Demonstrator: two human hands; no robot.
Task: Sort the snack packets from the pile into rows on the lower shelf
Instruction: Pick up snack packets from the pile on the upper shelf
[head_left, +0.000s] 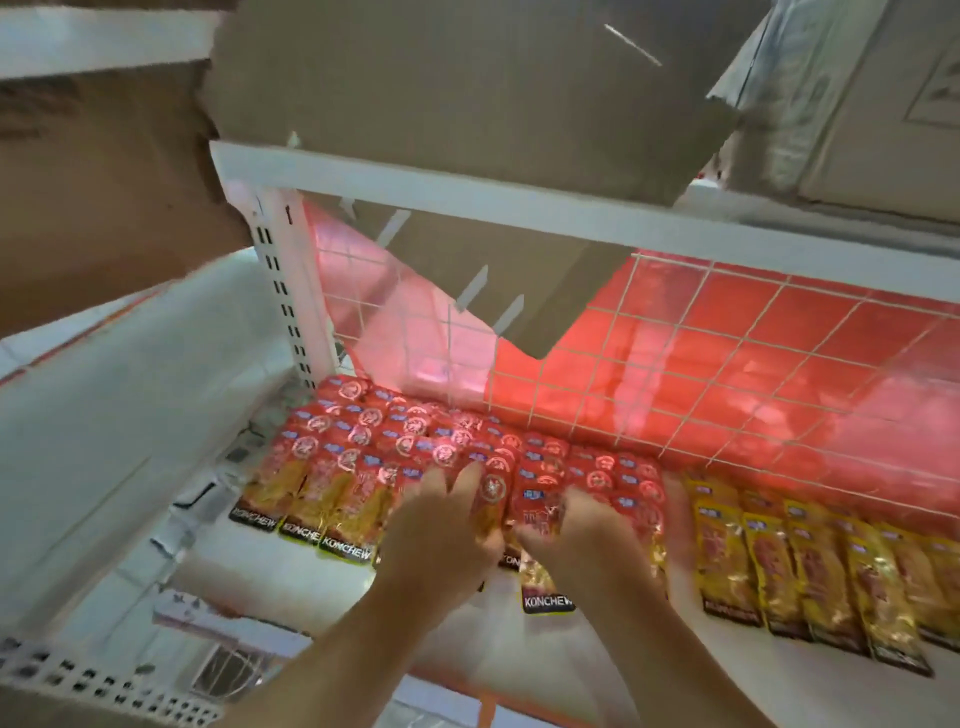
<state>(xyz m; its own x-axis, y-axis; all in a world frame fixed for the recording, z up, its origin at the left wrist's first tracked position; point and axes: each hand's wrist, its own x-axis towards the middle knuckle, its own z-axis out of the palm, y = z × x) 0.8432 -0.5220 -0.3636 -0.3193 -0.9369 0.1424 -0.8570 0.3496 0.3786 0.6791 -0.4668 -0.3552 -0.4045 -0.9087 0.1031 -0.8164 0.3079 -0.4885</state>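
Observation:
Red snack packets (363, 457) marked KONCHEW lie in overlapping rows at the left of the white lower shelf (291, 587). Yellow packets (810, 566) lie in rows at the right. My left hand (441, 525) lies on the red rows with its fingers spread forward over the packets. My right hand (576, 525) sits beside it, fingers curled on a red packet (545, 582) that sticks out toward the shelf's front edge. Both hands cover the packets beneath them.
A white shelf board (467, 192) runs overhead with cardboard boxes (467, 78) on it; one cardboard flap (519, 280) hangs down behind. A white wire grid (701, 358) over a red backing closes the rear. A slotted white upright (280, 280) stands left.

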